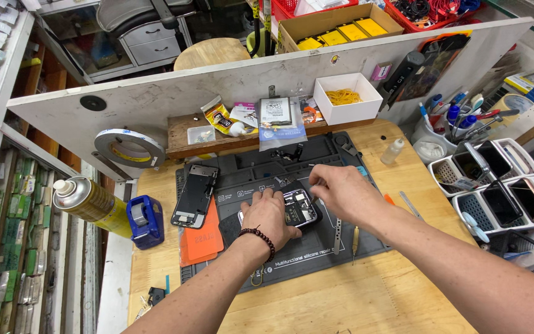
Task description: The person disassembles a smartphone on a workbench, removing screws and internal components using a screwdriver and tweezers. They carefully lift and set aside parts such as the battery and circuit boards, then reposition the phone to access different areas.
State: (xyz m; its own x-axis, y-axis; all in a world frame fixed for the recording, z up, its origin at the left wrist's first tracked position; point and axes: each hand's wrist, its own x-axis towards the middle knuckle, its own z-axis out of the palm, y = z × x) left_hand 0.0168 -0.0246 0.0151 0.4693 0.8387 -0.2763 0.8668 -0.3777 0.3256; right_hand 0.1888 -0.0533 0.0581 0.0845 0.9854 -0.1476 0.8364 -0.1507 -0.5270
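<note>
An opened phone [298,207] with its circuit boards showing lies on a dark grey silicone repair mat [242,179]. My left hand [270,216], with a bead bracelet at the wrist, presses flat on the phone's left side and holds it down. My right hand [341,192] hovers over the phone's upper right, fingers pinched on a thin metal tool [311,199] whose tip touches the phone's inside. A detached phone screen [194,195] lies on the mat's left, above an orange card [200,238].
A spray can [91,204] and blue tape dispenser [145,221] stand at left. A white box of yellow rubber bands [347,97], small dropper bottle [392,151], pen cup [449,124] and racks of phones [495,185] sit at right. Loose tools [339,235] lie beside the phone.
</note>
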